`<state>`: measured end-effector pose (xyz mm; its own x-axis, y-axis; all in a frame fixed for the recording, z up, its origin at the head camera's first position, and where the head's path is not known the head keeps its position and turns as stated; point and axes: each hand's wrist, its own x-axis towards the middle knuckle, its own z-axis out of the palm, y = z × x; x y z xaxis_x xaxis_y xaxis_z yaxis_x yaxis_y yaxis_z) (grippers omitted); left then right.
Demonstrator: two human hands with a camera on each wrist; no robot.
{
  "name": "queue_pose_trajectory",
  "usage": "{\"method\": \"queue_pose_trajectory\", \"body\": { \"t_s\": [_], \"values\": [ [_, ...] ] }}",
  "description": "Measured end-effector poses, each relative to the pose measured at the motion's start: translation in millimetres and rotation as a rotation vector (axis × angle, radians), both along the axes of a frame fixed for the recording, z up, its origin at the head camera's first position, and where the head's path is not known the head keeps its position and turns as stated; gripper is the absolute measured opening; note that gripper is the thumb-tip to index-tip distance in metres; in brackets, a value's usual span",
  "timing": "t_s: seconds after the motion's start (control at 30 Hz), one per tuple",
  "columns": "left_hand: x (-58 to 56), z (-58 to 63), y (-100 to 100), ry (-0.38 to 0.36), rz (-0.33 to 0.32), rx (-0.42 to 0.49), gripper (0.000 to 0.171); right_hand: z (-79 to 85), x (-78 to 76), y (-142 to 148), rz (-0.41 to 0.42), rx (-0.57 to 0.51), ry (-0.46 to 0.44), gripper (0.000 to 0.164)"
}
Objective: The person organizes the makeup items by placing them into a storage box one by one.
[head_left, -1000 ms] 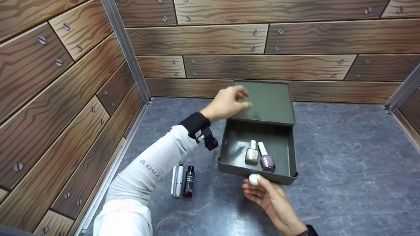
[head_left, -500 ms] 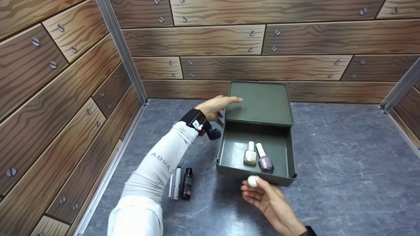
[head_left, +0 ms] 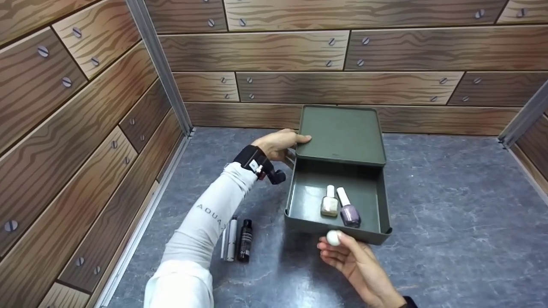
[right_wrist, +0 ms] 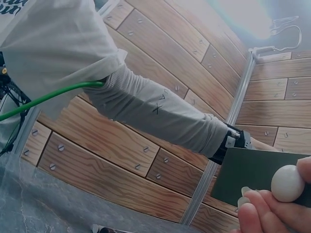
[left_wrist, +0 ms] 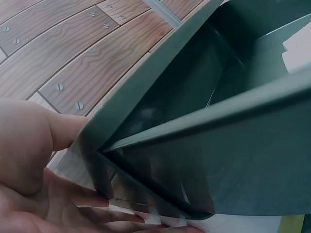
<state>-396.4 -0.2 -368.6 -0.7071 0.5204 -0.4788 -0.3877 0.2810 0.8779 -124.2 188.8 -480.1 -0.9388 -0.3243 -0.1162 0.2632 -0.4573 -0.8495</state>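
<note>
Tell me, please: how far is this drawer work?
Seems done: the drawer stands open, gold nail polish and purple nail polish inside. In hand: the right hand pinches the white knob; the left hand holds the casing. Perhaps left: pushing the drawer shut; whether the black bottle and silver tubes outside go in is unclear.

A dark green box, white-capped gold bottle, white-capped purple bottle, white rounded object and black bottle contrast with a blue-grey marbled surface and brown wood-grain walls.
</note>
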Motion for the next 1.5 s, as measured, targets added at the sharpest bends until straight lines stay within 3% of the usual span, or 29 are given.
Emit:
{"method": "queue_pose_trajectory", "body": {
  "t_s": [0.47, 0.83, 1.07, 1.3, 1.5],
  "values": [
    [0.4, -3.0, -2, 0.008, 0.014, 0.043, 0.017, 6.5, -10.3, 3, -0.07, 0.013, -0.047, 0.042],
    [2.2, -5.7, -4, 0.01, 0.028, 0.067, 0.043, 10.9, -25.7, 3, -0.101, 0.023, -0.058, 0.041],
    [1.0, -6.6, -4, 0.019, 0.026, 0.077, 0.038, 13.6, -36.2, 5, -0.121, 0.015, -0.052, 0.041],
    [-0.2, -8.0, -6, 0.025, 0.016, 0.077, 0.052, 15.6, -50.7, 3, -0.163, 0.003, -0.073, 0.04],
    [-0.8, -9.9, -7, 0.027, 0.017, 0.082, 0.054, 16.0, -66.2, 3, -0.192, -0.004, -0.087, 0.037]
  ]
}}
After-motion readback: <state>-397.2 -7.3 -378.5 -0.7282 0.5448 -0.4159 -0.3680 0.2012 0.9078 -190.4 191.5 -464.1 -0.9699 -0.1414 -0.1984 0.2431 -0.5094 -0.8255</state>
